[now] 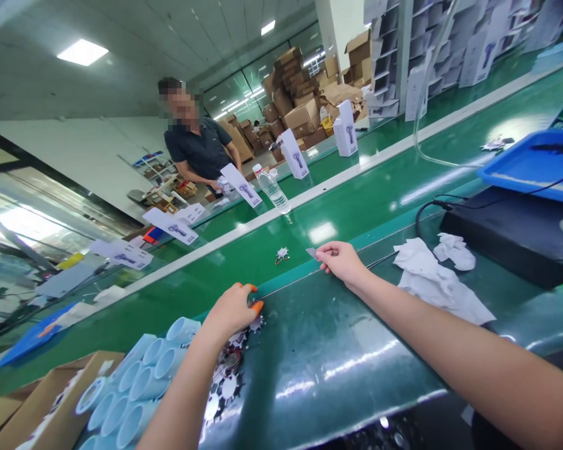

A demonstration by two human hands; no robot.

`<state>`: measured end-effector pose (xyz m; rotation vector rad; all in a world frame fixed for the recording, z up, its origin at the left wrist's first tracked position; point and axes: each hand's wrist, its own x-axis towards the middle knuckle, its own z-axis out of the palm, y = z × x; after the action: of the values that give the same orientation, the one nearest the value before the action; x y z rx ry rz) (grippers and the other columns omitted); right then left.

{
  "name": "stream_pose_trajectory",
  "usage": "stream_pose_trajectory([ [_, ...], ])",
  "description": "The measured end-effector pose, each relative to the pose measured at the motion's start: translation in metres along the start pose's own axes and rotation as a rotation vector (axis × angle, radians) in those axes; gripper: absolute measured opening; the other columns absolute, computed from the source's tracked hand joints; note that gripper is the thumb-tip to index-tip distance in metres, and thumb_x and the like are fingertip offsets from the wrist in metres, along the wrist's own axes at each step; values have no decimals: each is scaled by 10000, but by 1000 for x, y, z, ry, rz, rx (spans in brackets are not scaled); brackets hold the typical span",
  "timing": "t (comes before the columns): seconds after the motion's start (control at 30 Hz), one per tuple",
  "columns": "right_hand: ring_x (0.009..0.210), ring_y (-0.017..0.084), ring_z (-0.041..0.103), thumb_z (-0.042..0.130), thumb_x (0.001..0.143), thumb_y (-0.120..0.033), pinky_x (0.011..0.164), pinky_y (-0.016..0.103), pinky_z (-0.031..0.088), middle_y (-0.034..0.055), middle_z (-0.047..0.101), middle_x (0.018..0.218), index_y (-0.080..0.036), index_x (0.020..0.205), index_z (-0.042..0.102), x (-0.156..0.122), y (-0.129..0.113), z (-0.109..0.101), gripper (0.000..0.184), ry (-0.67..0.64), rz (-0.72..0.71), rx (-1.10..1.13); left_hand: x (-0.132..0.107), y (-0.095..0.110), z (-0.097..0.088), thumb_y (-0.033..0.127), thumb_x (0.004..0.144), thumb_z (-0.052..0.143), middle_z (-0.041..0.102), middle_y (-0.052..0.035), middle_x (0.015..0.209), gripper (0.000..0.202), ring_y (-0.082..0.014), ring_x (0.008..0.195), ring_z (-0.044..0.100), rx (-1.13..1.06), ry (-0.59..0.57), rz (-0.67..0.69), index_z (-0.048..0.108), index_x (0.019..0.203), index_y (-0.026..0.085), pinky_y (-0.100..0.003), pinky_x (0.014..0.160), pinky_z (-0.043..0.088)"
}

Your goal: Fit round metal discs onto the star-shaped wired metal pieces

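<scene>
The left hand [232, 309], orange-tipped thumb and finger apart, partly hid the star-shaped white parts [229, 386] on the tabletop [319, 337]; the right hand [340, 259] pinched a small grey piece [311, 252], partly covered by fingertips.

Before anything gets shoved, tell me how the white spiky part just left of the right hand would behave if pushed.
The white spiky part would probably slide rather than roll, given its jagged outline. The glossy green surface beneath it likely offers little resistance. The thin reddish wires at its edge look floppy and may trail.
</scene>
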<state>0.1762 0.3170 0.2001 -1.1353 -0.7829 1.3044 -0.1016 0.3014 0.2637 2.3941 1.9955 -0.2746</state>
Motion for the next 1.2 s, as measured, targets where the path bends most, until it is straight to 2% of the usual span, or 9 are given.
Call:
stream_pose_trajectory([
  [0.1,448,88,580,790,753,-117,393,164,442,-3,642,561,-133,725,664,0,1,-1,130,-3,-11,-5,-8,-5,7,331,803,619,692,-104,907,255,-254,820,677,30,-20,7,715,981,175,-348,743,502],
  [0.2,440,92,574,802,743,-138,397,176,443,-7,635,557,-140,724,661,0,2,-1,142,7,-25,-6,-4,-4,2,287,755,649,698,-80,870,189,-239,798,670,-95,66,-16,683,910,186,-354,742,517],
  [0.33,428,89,556,784,754,-148,396,183,437,-13,625,549,-143,719,655,0,1,-1,134,12,-34,-17,-6,6,-6,379,739,739,726,-71,1004,336,-212,884,704,-702,207,32,627,997,195,-366,836,569],
  [0.47,430,89,556,789,751,-161,395,181,436,-14,621,549,-146,713,646,0,0,-1,149,18,-39,-24,-10,27,11,418,725,803,740,-99,1020,400,-220,908,724,-1106,97,102,608,979,178,-395,859,593],
  [0.6,444,92,571,788,751,-174,401,181,441,-13,624,565,-145,731,647,2,2,-1,144,21,-57,-31,-11,41,36,369,786,747,723,-83,944,209,-216,845,697,-827,93,163,681,858,185,-382,792,584],
  [0.73,437,93,562,782,752,-206,407,191,443,-13,623,562,-146,728,649,4,5,-2,147,16,-70,-62,-17,37,40,307,854,660,691,-60,926,110,-202,805,666,-622,189,217,704,859,207,-362,753,567],
  [0.93,475,116,596,770,747,-235,418,204,455,-14,622,591,-158,768,658,2,12,-1,138,-32,-105,-168,-26,47,40,338,919,633,629,-101,1280,505,-252,1160,607,-575,331,341,529,1405,246,-443,1036,496],
  [1.07,499,124,616,748,754,-222,458,220,478,-4,644,630,-164,799,679,-2,16,-1,100,-96,-161,-298,-20,62,53,282,878,652,654,-117,1212,547,-283,1139,605,-546,305,331,532,1407,212,-476,1030,493],
  [1.2,515,126,620,737,770,-247,482,226,482,0,649,644,-168,814,687,-3,18,-2,104,-95,-192,-350,-17,66,57,241,842,668,650,-80,1088,524,-222,972,648,-612,320,285,572,1355,194,-383,913,552],
])
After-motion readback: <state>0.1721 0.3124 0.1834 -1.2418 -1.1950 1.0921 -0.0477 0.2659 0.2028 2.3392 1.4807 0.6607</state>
